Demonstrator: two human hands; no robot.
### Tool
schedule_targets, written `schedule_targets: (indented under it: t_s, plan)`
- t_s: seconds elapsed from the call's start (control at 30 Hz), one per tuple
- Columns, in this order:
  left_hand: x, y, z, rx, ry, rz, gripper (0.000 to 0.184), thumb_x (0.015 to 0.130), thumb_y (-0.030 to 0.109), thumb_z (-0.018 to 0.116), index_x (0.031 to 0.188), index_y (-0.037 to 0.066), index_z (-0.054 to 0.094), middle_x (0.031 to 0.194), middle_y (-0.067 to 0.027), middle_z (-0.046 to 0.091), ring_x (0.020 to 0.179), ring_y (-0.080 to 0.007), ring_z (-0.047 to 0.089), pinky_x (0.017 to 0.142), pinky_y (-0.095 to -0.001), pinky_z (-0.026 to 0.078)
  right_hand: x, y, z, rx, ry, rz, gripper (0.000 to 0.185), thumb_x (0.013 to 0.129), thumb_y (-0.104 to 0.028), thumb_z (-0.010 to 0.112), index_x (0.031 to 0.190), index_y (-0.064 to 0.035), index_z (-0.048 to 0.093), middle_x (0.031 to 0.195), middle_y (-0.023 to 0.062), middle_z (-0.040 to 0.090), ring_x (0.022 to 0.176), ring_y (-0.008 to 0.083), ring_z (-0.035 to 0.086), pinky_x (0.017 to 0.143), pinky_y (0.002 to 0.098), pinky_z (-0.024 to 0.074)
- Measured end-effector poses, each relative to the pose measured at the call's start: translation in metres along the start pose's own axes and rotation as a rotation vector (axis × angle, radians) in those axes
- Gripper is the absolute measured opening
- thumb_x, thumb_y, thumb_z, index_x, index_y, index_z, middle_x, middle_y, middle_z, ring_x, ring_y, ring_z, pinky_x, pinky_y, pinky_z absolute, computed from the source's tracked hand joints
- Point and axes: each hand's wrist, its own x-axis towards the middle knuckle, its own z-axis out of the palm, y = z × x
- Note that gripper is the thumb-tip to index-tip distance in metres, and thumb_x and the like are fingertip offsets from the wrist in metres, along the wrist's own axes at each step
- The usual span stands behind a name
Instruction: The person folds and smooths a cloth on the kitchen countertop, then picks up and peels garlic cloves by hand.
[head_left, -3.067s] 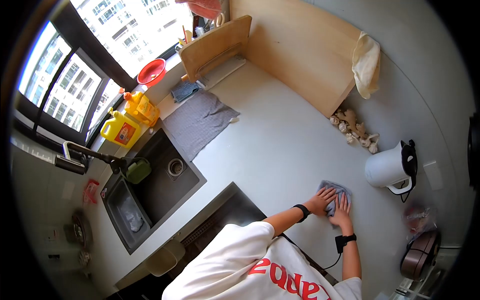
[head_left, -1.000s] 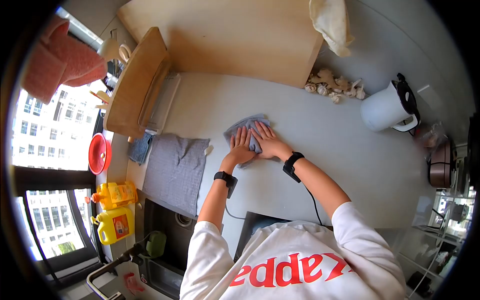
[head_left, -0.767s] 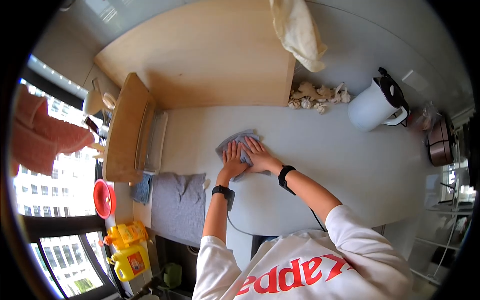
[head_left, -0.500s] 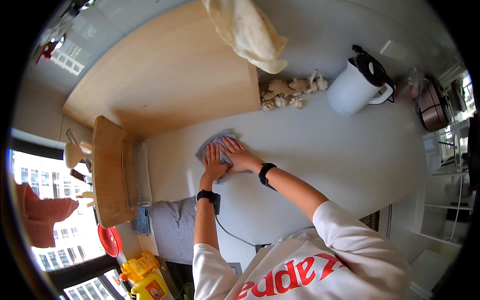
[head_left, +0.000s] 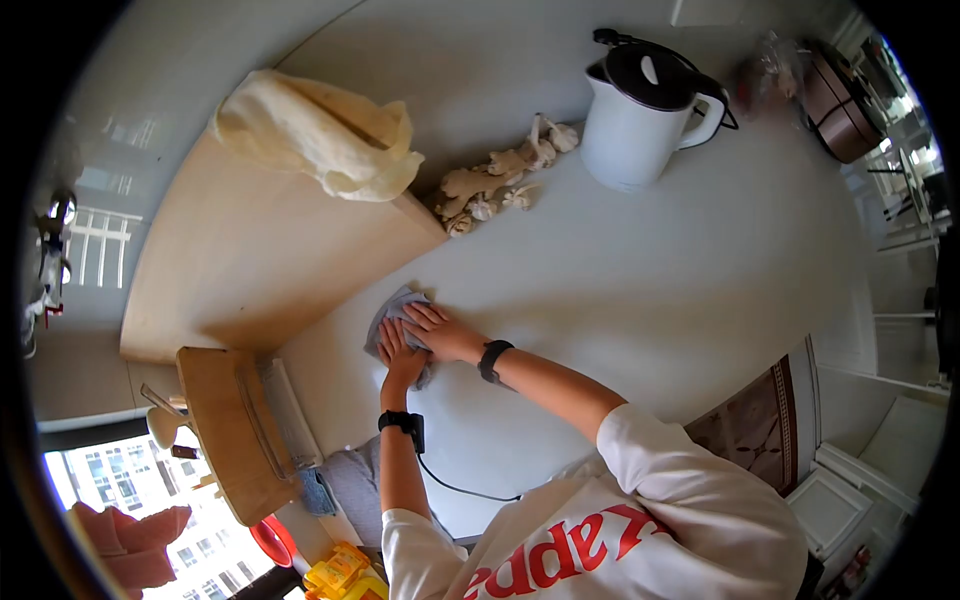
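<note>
A grey cloth (head_left: 402, 299) lies bunched on the white countertop (head_left: 560, 290), close to the lower edge of a large leaning wooden board (head_left: 270, 250). My left hand (head_left: 402, 358) lies flat on the cloth, fingers stretched out and pointing away from me. Beside it my right hand (head_left: 447, 335) presses on the same cloth from the right, its fingers also extended. The two hands touch or nearly touch, and they hide part of the cloth. Each wrist wears a black band.
Ginger and garlic (head_left: 485, 190) lie along the wall beside a white kettle (head_left: 635, 125). A cream cloth (head_left: 320, 135) drapes over the big board. At left stands a smaller wooden board (head_left: 230, 430) by a utensil holder. A grey mat (head_left: 355, 490) lies at the near left.
The camera view has turned and shifted, so the kettle and board sit further left in the picture. Both hands remain flat on the cloth; its motion over the counter is hard to tell.
</note>
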Motion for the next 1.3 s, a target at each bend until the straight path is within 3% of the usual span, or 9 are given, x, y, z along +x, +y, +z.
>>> schedule_targets:
  t_s: [0.17,0.33,0.43,0.67,0.77,0.9,1.13,1.23,1.3]
  plan:
    - [0.009,0.065,0.022,0.004,0.011,0.155,0.094,0.071,0.035,0.056,0.142,0.004,0.002,0.148,-0.0162,-0.008,0.136,-0.0287,-0.015,0.106,-0.0489,-0.007,-0.051,0.036,-0.052,-0.019,-0.038,0.099,0.079,0.073,-0.031,0.067,0.137,-0.0046,0.028,0.147,0.0156,0.013,0.136,0.0286,0.010,0.110,0.0399,0.0110]
    - [0.016,0.180,0.053,0.054,0.049,0.391,0.095,0.072,0.037,0.058,0.143,0.006,0.003,0.149,-0.0159,-0.005,0.137,-0.0292,-0.012,0.106,-0.0498,-0.006,-0.140,0.088,-0.113,-0.081,-0.045,0.286,0.083,0.074,-0.033,0.066,0.139,-0.0060,0.022,0.148,0.0151,0.009,0.137,0.0289,0.007,0.110,0.0402,0.0095]
    - [0.003,0.248,0.075,0.071,0.043,0.520,0.093,0.072,0.037,0.058,0.142,0.005,0.008,0.148,-0.0173,-0.002,0.137,-0.0309,-0.009,0.106,-0.0508,-0.005,-0.202,0.116,-0.139,-0.071,0.029,0.357,0.092,0.068,-0.037,0.072,0.140,-0.0085,0.022,0.148,0.0148,0.006,0.137,0.0290,0.005,0.109,0.0459,0.0091]
    - [-0.072,0.335,0.118,0.011,-0.025,0.876,0.091,0.068,0.033,0.063,0.141,0.002,0.016,0.147,-0.0189,0.009,0.137,-0.0327,0.003,0.107,-0.0519,0.003,-0.344,0.093,-0.176,-0.142,-0.058,0.646,0.097,0.069,-0.043,0.069,0.143,-0.0127,0.013,0.149,0.0144,0.000,0.137,0.0308,0.002,0.106,0.0547,0.0081]
    - [-0.100,0.334,0.135,0.080,-0.029,0.998,0.090,0.069,0.038,0.062,0.140,0.002,0.019,0.147,-0.0183,0.012,0.137,-0.0322,0.005,0.107,-0.0531,0.004,-0.386,0.069,-0.157,-0.125,-0.043,0.705,0.098,0.071,-0.046,0.067,0.143,-0.0117,0.011,0.148,0.0160,-0.002,0.137,0.0331,-0.001,0.106,0.0546,0.0076]
    - [-0.136,0.306,0.129,0.024,-0.095,1.042,0.088,0.069,0.030,0.063,0.140,0.004,0.018,0.147,-0.0180,0.012,0.137,-0.0321,0.006,0.108,-0.0510,0.007,-0.402,0.041,-0.158,-0.046,-0.248,0.660,0.098,0.072,-0.049,0.065,0.143,-0.0102,0.010,0.148,0.0182,-0.005,0.137,0.0342,-0.003,0.106,0.0540,0.0066]
    - [-0.173,0.210,0.110,-0.032,-0.075,0.836,0.080,0.074,0.031,0.061,0.140,0.007,0.023,0.147,-0.0162,0.013,0.137,-0.0303,0.007,0.109,-0.0467,0.010,-0.344,0.030,-0.146,0.060,-0.592,0.364,0.083,0.076,-0.048,0.060,0.141,-0.0135,0.021,0.147,0.0203,-0.004,0.136,0.0343,-0.006,0.107,0.0511,0.0050]
    - [-0.184,0.161,0.081,-0.219,-0.224,0.703,0.066,0.078,0.023,0.062,0.135,0.007,0.033,0.143,-0.0169,0.025,0.135,-0.0295,0.019,0.107,-0.0433,0.018,-0.298,0.017,-0.135,0.060,-0.674,0.257,0.079,0.076,-0.046,0.061,0.139,-0.0118,0.026,0.148,0.0200,-0.002,0.137,0.0334,-0.005,0.108,0.0487,0.0047]
    - [-0.201,0.139,0.005,-0.695,-0.320,0.597,0.053,0.079,0.017,0.064,0.127,0.007,0.044,0.136,-0.0183,0.037,0.126,-0.0316,0.036,0.102,-0.0396,0.030,-0.272,0.002,-0.130,-0.103,-0.677,0.186,0.079,0.075,-0.042,0.062,0.139,-0.0111,0.028,0.148,0.0198,-0.001,0.137,0.0328,-0.005,0.108,0.0468,0.0046]
